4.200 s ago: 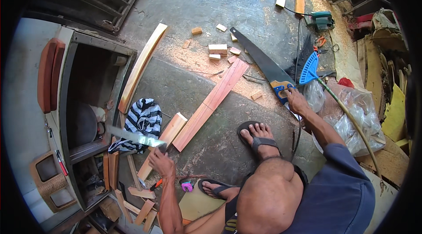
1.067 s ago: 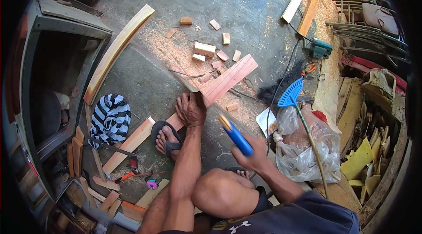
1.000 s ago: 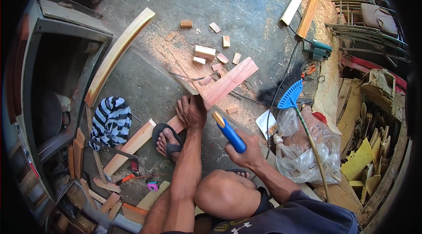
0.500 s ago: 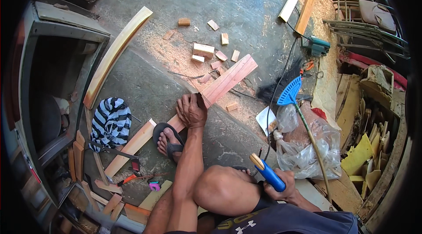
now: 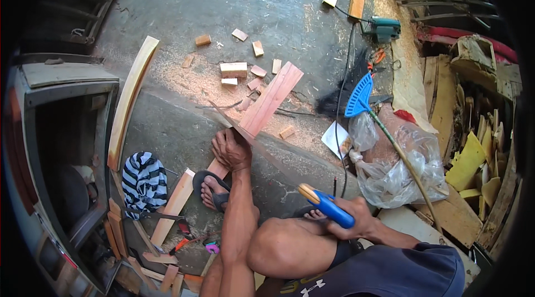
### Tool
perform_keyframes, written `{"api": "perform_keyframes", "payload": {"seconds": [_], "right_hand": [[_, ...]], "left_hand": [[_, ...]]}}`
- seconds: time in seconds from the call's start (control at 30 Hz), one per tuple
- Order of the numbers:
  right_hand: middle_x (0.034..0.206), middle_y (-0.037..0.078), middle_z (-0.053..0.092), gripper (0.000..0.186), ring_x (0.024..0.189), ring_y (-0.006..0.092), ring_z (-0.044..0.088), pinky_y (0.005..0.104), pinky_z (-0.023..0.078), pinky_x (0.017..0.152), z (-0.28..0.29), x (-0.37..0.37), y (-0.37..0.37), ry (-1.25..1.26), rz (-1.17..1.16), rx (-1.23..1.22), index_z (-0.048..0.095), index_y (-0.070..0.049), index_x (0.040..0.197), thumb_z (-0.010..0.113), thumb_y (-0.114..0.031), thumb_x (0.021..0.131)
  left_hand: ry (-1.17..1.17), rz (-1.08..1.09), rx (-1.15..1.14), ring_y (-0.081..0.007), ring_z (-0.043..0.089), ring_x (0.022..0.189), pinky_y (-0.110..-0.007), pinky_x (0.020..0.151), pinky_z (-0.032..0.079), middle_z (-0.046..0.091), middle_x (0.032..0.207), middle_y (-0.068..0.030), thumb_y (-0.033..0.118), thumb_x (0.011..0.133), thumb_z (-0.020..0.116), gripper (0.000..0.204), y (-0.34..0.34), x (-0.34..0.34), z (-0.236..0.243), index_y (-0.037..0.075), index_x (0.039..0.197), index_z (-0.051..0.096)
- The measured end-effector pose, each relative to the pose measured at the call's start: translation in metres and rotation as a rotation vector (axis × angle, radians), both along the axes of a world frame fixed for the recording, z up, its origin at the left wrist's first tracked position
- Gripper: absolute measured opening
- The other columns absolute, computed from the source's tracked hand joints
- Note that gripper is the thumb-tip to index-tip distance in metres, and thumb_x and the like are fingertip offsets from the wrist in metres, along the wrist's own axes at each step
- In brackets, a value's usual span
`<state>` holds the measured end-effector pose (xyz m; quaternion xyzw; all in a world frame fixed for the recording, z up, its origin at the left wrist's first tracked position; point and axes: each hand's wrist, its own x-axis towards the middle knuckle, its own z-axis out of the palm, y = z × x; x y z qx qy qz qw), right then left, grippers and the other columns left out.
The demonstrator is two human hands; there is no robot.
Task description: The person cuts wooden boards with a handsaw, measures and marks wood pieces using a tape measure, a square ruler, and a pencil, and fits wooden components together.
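Observation:
My left hand (image 5: 231,149) is closed over a pinkish wooden board (image 5: 271,96), pressing it to the concrete floor, with my sandaled left foot (image 5: 213,194) on the board's lower part. My right hand (image 5: 351,216) grips the blue-and-yellow handle of a handsaw (image 5: 324,205). The motion-blurred saw blade runs up-left from the handle and crosses the board beside my left fingers. Whether its teeth are in the wood I cannot tell.
Around lie several offcuts (image 5: 234,70), long planks (image 5: 132,102), a green power tool (image 5: 383,28) with a cord, a blue rake (image 5: 359,96) and plastic bags (image 5: 401,168). A metal cabinet (image 5: 68,88) stands left, with striped cloth (image 5: 145,182) beside it; scrap wood is piled right.
Over four seconds, the saw has moved from lying out front to crossing the board in my right hand, and my left hand has moved onto the board. Lately the saw has slid back and forth.

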<state>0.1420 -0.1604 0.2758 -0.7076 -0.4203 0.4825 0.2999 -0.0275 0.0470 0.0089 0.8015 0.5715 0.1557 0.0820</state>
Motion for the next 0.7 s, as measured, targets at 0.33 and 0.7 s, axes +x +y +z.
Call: {"api": "perform_keyframes", "payload": {"seconds": [0.33,0.7], "right_hand": [[0.074,0.013,0.070,0.037,0.057,0.0295,0.070,0.0374,0.058,0.057,-0.019,-0.001,0.000,0.020,-0.008,-0.052,0.070,-0.005,0.109,0.073,-0.018,0.075],[0.074,0.014,0.070,0.034,0.058,0.0294,0.070,0.0396,0.058,0.058,0.005,0.015,-0.003,0.009,0.036,0.024,0.070,-0.006,0.109,0.072,-0.016,0.076]], "left_hand": [[-0.021,0.022,-0.049,-0.0346,0.058,0.092,-0.048,0.082,0.045,0.058,0.093,-0.0096,0.029,0.087,0.065,0.020,-0.006,-0.003,-0.005,0.010,0.089,0.062],[0.026,-0.002,-0.090,-0.0352,0.058,0.093,-0.049,0.080,0.044,0.058,0.094,-0.0104,0.029,0.087,0.066,0.021,-0.007,-0.002,-0.003,0.009,0.092,0.063]]}}
